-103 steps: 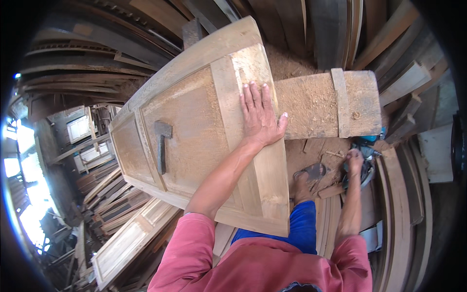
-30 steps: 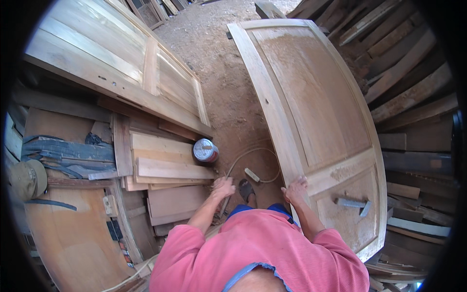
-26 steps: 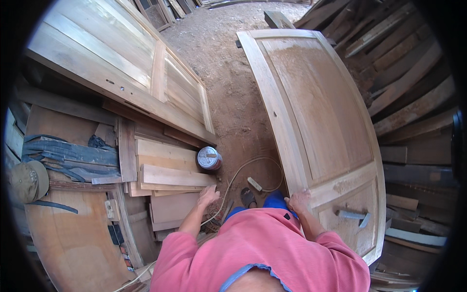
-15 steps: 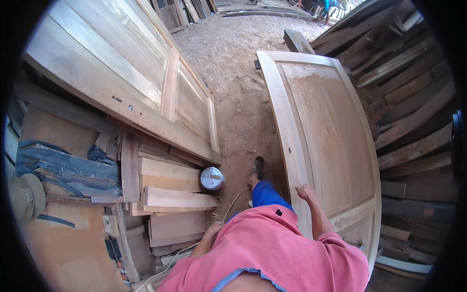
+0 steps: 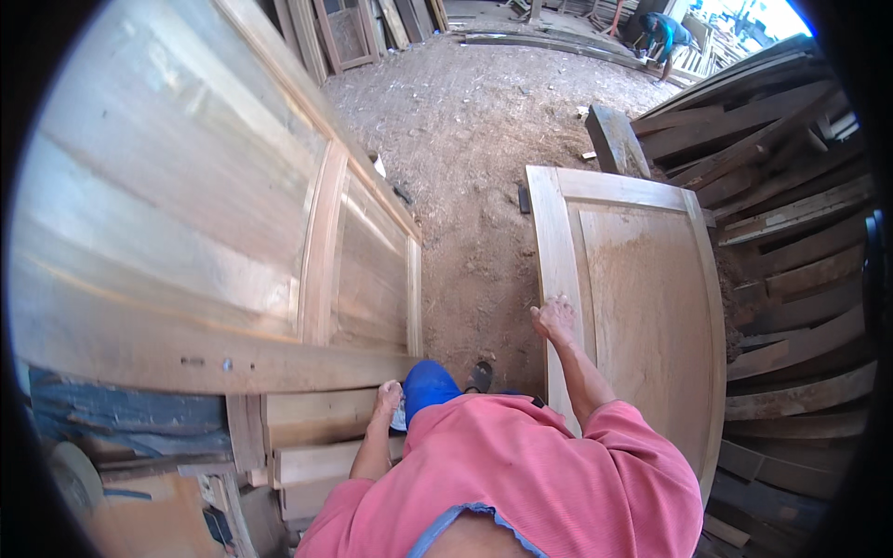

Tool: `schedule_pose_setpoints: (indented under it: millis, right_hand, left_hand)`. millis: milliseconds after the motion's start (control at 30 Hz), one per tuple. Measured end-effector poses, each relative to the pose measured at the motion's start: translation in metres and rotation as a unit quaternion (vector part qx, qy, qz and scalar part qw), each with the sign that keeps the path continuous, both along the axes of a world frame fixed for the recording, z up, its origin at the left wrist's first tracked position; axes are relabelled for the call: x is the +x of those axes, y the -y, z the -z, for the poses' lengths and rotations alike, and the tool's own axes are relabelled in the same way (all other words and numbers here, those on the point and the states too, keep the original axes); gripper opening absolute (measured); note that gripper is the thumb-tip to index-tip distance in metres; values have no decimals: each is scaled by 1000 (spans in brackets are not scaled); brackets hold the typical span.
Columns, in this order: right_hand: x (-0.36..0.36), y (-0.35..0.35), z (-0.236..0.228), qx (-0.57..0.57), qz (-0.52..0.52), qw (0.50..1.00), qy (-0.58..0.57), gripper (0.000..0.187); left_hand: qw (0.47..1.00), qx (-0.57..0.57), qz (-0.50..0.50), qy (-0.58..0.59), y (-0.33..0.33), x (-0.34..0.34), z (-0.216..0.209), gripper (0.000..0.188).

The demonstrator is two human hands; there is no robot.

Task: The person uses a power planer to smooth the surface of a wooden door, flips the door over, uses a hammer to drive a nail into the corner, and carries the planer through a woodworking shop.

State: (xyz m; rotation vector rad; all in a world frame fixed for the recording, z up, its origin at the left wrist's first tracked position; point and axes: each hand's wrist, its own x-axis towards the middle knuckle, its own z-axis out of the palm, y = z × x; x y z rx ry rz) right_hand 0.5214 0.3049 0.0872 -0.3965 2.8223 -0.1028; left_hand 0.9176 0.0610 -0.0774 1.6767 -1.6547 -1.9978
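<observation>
To my right lies a pale wooden panelled door (image 5: pixel 646 270), its frame raised around sunken panels. My right hand (image 5: pixel 555 318) is over its left stile, fingers apart and seemingly touching the wood, with nothing held. My left hand (image 5: pixel 389 398) hangs low beside my blue-clad leg (image 5: pixel 430 383), near the lower edge of the other door; its fingers are too foreshortened to tell whether they are closed. That second wooden door (image 5: pixel 321 246) is at my left, with small slots cut in its near edge (image 5: pixel 223 365).
Dusty ground (image 5: pixel 474 270) runs between the doors. Stacked boards (image 5: pixel 321 417) stand below the left door, beside dark blue strips (image 5: pixel 130 418). Rough planks (image 5: pixel 800 316) are piled along the right. A thick timber (image 5: pixel 614 139) lies beyond the right door. A person (image 5: pixel 665 37) bends down far off.
I have moved forward between the doors. My right hand has gone farther along the right door's stile and its fingers have spread. My left hand has swung forward.
</observation>
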Motion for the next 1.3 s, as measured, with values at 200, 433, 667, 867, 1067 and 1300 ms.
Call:
schedule_pose_setpoints:
  millis: [200,433,667,867,1067,1300]
  right_hand:
    - [-81,56,2,-31,10,999,33,77]
    - [-193,139,7,-29,19,997,-63,80]
    - [-318,189,5,-8,92,996,-22,81]
    - [-327,216,13,-28,98,993,-65,78]
    - [-328,233,-7,-78,79,991,-72,68]
    - [-317,190,9,-173,196,961,-86,57]
  left_hand:
    - [963,50,210,161,56,-69,28,30]
    - [951,116,275,84,168,-187,104,26]
    - [935,18,320,150,304,-425,34,25]
    - [956,-34,290,42,387,-548,-23,43]
    - [950,-13,306,61,418,-553,7,39]
    - [827,-48,511,231,376,-519,24,39]
